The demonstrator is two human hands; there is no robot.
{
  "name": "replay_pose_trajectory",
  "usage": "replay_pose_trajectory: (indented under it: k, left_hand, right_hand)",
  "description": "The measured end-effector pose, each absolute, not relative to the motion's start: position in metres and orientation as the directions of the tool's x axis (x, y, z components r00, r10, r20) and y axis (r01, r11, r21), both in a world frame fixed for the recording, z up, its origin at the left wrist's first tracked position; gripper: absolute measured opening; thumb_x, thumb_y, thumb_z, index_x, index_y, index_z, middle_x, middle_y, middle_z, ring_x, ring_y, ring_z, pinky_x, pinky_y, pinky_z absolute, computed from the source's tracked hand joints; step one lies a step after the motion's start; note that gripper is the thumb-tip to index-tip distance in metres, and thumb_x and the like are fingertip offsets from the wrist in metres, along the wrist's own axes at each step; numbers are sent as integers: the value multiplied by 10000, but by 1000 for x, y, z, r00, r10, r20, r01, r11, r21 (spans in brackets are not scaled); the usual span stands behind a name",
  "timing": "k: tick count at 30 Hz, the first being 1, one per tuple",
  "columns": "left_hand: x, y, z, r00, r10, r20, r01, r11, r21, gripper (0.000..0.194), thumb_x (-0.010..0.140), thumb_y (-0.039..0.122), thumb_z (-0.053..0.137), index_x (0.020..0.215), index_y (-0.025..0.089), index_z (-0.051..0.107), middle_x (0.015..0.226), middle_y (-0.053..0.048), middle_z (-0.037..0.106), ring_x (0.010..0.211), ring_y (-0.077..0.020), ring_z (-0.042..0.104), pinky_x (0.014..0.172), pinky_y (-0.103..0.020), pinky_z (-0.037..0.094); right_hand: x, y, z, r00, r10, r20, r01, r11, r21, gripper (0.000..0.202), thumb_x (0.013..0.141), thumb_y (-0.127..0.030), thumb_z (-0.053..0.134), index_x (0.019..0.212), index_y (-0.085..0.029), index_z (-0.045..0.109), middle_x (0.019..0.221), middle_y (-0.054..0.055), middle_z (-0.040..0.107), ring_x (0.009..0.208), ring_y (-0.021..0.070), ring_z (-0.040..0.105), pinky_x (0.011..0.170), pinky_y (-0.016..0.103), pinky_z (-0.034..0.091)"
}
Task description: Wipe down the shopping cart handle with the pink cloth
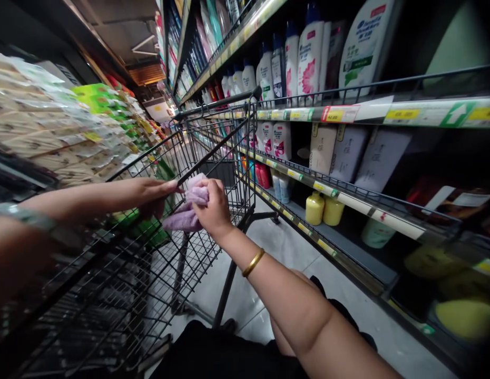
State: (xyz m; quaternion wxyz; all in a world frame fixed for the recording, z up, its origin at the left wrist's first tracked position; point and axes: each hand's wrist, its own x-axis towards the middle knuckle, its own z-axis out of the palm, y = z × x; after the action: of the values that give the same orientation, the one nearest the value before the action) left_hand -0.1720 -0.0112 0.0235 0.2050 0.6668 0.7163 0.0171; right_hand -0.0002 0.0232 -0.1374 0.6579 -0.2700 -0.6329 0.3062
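Note:
My right hand [215, 208] is closed around a bunched lilac cloth [184, 220], pressed against the top rail of a black wire shopping cart [213, 152]. Part of the cloth hangs over the cart's side. Just left of it, my left hand [156, 195] lies over the same rail, its fingers bent down around the bar. The thumb side points toward the cloth, and the lower fingers are in shadow. A gold bangle circles my right wrist, and a pale bracelet is blurred on my left wrist.
Shelves on the right carry shampoo bottles [310, 58], boxes [348, 152] and yellow jars [315, 208] behind wire guards. Stacked wrapped packs [43, 116] line the left side. A green item [150, 237] shows through the cart mesh. Grey floor tiles [256, 284] lie below.

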Motion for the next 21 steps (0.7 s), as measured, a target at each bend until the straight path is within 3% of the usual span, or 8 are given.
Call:
replay_pose_trajectory:
  k: [3, 7, 12, 17, 19, 21]
  left_hand:
    - [-145, 15, 26, -66, 964, -256, 977, 115, 180, 678, 960, 777, 413, 919, 174, 720, 685, -86, 720, 555, -199, 620, 563, -284, 480]
    - [-113, 25, 17, -97, 968, -230, 988, 122, 98, 661, 1031, 666, 328, 1146, 139, 709, 592, -65, 671, 503, -201, 608, 557, -269, 440]
    - [-111, 17, 8, -79, 972, -219, 973, 123, 195, 678, 1041, 622, 279, 1185, 115, 707, 513, -50, 606, 473, -221, 594, 539, -283, 441]
    - [-120, 14, 8, -42, 979, -197, 965, 91, 246, 685, 1030, 626, 314, 1195, 112, 736, 508, -43, 590, 467, -213, 570, 520, -281, 427]
    - [-126, 15, 7, -25, 980, -198, 947, 86, 308, 698, 1022, 637, 325, 1205, 107, 739, 513, -39, 585, 470, -210, 556, 515, -288, 435]
    - [-131, 16, 4, -31, 976, -215, 922, 111, 371, 716, 1008, 666, 345, 1187, 104, 750, 512, -38, 575, 471, -209, 548, 519, -300, 449]
  right_hand:
    - [5, 23, -134, -22, 705, 709, -9, 709, -705, 271, 864, -153, 703, 1108, -243, 626, 1243, 91, 616, 1238, 233, 603, 1124, 369, 523]
    - [16, 32, -150, -178, 805, 566, 208, 593, -778, 266, 866, -247, 716, 1130, -251, 682, 1189, 71, 614, 1009, 238, 657, 925, 368, 584]
    - [29, 59, -176, -70, 932, 356, 336, 358, -871, 217, 884, -260, 694, 1100, -263, 690, 1144, 52, 655, 953, 216, 675, 851, 317, 551]
    - [24, 84, -211, 42, 999, 14, 284, 1, -959, 197, 842, -243, 699, 1039, -247, 689, 1103, 69, 722, 976, 240, 710, 860, 333, 555]
    - [16, 87, -224, 52, 998, -25, 251, -38, -967, 214, 795, -227, 705, 1008, -237, 680, 1060, 70, 737, 948, 249, 723, 832, 342, 567]
    - [7, 87, -229, 56, 998, 23, 219, 10, -976, 223, 789, -214, 677, 1012, -223, 666, 1026, 76, 742, 921, 253, 728, 810, 354, 580]
